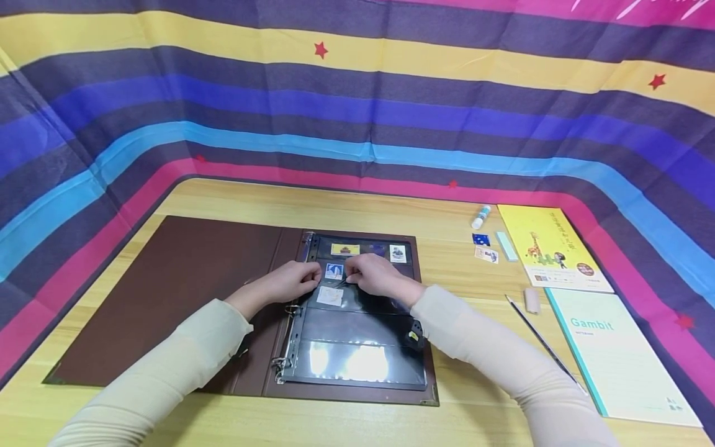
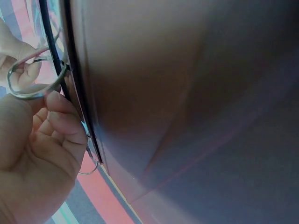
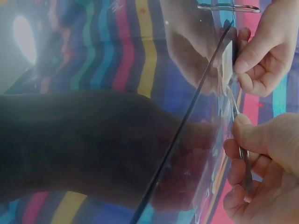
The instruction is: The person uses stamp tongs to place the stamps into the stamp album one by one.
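A stamp album [image 1: 223, 273] lies spread out, its black pocket page [image 1: 357, 326] held by metal rings at the left. My right hand [image 1: 375, 273] grips metal tweezers [image 3: 248, 177], whose tips reach a pale stamp [image 3: 227, 63] at a pocket strip. By the left margin of the page, my left hand [image 1: 296, 278] pinches the strip's edge between thumb and forefinger, close to a ring [image 2: 32, 95]. Between the hands shows a blue-and-white stamp [image 1: 334, 271], with a pale stamp [image 1: 330, 296] below it. A yellow stamp [image 1: 345, 249] and a portrait stamp [image 1: 398, 253] sit in the top row.
Right of the album lie a glue stick [image 1: 481, 216], two loose stamps [image 1: 486, 254], a pale green strip [image 1: 506, 246], an eraser [image 1: 532, 300] and a pencil [image 1: 544, 343]. A yellow book [image 1: 550, 248] and a Gambit notebook [image 1: 620, 360] line the right edge. Striped cloth [image 1: 357, 112] surrounds the table.
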### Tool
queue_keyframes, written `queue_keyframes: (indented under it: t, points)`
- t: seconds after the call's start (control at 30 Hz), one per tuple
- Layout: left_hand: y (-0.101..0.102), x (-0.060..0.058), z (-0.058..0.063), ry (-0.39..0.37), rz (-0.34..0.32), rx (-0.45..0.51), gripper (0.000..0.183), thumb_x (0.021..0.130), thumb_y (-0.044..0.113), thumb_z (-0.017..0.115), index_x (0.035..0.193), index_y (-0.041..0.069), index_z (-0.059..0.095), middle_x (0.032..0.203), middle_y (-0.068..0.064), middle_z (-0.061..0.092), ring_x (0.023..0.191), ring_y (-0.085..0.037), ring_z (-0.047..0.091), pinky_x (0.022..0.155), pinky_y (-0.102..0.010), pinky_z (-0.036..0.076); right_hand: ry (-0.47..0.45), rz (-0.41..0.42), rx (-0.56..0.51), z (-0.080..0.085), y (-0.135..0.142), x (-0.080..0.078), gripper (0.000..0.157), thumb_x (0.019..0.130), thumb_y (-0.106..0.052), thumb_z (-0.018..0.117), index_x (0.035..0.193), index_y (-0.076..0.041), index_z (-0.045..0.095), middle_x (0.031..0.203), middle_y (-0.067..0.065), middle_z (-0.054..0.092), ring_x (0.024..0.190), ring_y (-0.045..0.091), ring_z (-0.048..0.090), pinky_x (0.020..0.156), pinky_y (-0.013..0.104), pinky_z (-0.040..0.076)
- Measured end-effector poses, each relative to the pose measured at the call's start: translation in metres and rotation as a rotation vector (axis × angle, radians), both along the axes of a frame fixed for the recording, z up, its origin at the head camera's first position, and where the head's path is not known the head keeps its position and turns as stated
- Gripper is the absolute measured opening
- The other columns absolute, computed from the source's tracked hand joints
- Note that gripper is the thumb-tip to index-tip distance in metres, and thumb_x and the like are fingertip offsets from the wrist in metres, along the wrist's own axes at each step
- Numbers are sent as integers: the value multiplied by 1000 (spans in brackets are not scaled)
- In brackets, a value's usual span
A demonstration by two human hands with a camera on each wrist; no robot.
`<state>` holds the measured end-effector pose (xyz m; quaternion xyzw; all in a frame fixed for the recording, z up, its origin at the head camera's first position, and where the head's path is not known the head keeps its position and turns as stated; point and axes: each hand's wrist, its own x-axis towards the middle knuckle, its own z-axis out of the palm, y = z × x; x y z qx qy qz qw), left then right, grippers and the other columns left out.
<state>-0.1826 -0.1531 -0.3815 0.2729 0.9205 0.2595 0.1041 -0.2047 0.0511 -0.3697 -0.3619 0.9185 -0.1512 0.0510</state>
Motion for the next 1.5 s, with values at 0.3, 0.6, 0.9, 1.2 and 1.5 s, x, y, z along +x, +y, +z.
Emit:
queue_keyframes:
  t: [0.3, 0.6, 0.9, 1.2, 1.5]
  points:
    - [0, 1, 1, 10, 3, 2, 7, 81, 11, 49, 76, 14, 46, 57, 3, 41, 50, -10, 40, 48, -25, 33, 8, -26, -17, 0, 2, -3, 8, 78, -17, 57, 71, -17, 53, 65, -9, 49, 60, 8, 45, 56, 23, 36]
    - [1, 2, 0, -11, 25, -14, 5, 82, 12, 48, 77, 13, 47, 57, 2, 41, 50, -11, 39, 50, -25, 34, 32, -152, -162, 9, 57, -13, 8, 76, -13, 59, 80, -10, 53, 76, 0, 56, 72, 14, 53, 65, 29, 42]
    - [1, 3, -1, 12, 23, -13, 6, 81, 11, 49, 76, 12, 48, 57, 3, 41, 50, -10, 40, 50, -25, 34, -10, -375, -190, 21, 161, -37, 8, 82, -5, 48, 88, -1, 47, 83, 14, 54, 77, 27, 51, 68, 39, 40]
    - [1, 2, -1, 1, 39, -17, 6, 80, 11, 49, 75, 13, 48, 57, 3, 41, 51, -10, 41, 49, -24, 34, -43, -547, 44, 22, 244, -44, 12, 79, -6, 47, 86, 4, 47, 80, 19, 52, 72, 30, 48, 64, 42, 37]
    - [2, 2, 0, 4, 35, -10, 6, 80, 11, 50, 75, 12, 48, 57, 3, 42, 51, -10, 41, 49, -25, 34, -104, -579, 134, 23, 271, -39, 9, 80, -8, 44, 82, 0, 47, 79, 17, 50, 61, 25, 45, 50, 36, 37]
